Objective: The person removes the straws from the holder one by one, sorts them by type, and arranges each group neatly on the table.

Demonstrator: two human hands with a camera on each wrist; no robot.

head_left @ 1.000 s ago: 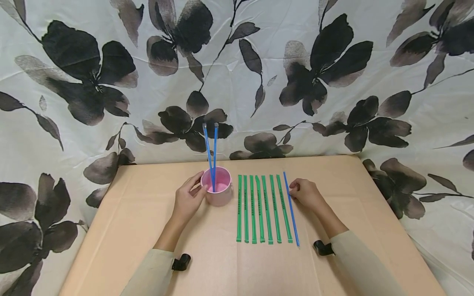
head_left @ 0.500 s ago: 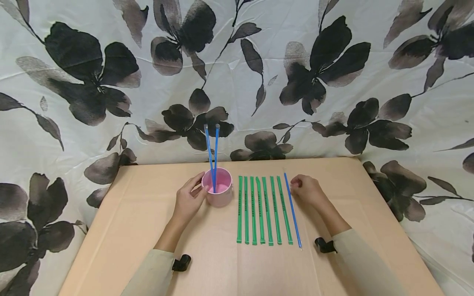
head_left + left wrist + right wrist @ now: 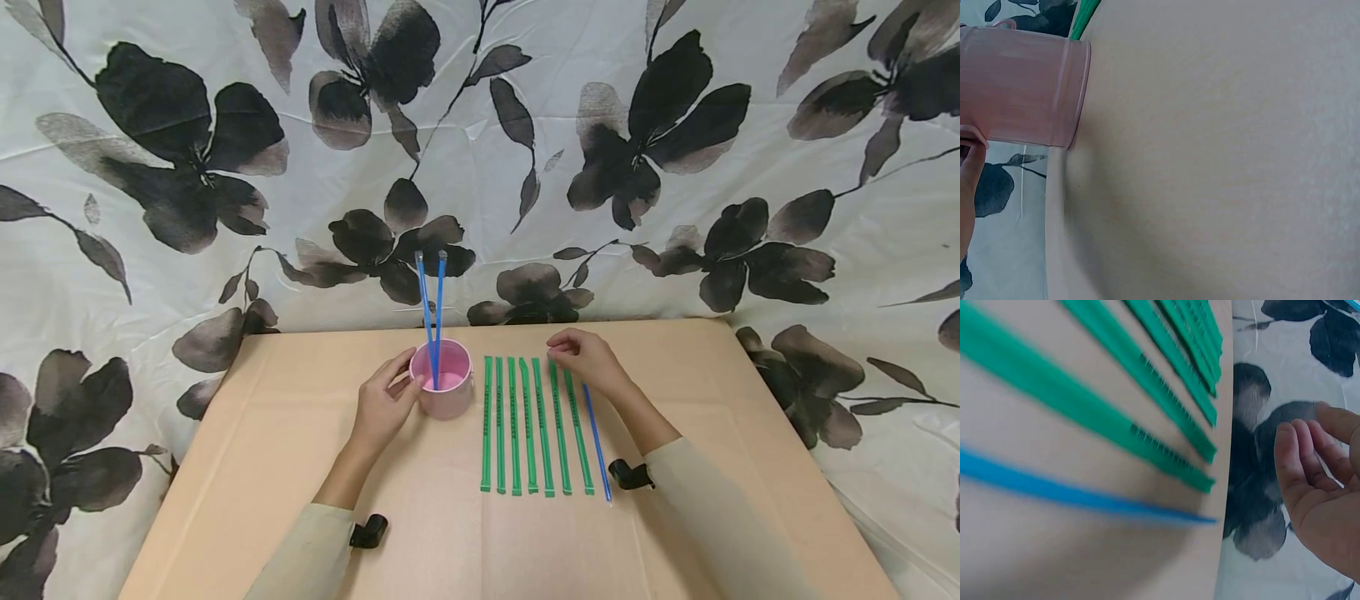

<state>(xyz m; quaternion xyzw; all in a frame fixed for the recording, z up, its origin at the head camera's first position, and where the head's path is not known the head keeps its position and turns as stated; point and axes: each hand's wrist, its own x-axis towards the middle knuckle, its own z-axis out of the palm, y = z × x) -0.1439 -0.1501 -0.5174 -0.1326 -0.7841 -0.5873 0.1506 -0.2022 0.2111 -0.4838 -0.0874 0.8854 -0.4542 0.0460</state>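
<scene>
My left hand (image 3: 384,402) holds a pink cup (image 3: 447,404) by its side, thumb at the front near the rim. The cup stands upright, and two thin blue sticks (image 3: 438,312) with greyish top ends lean inside it. In the left wrist view the cup's wall (image 3: 1016,87) and part of a thumb (image 3: 969,190) show. My right hand (image 3: 588,360) is above the far ends of the rightmost green strips (image 3: 557,425), fingers loosely bent, nothing in them. Under it lies another blue stick (image 3: 597,446), its far end hidden in the head view.
Several narrow green strips with dark print lie side by side on the tan tabletop (image 3: 300,433), to the right of the cup. A white cloth (image 3: 465,158) with dark flowers hangs behind the table's far edge. Each wrist bears a black device (image 3: 367,532).
My right hand leaves the blue stick on the table and shifts left and farther back over the green strips. That stick slid slightly right earlier. My left hand stays on the cup.
</scene>
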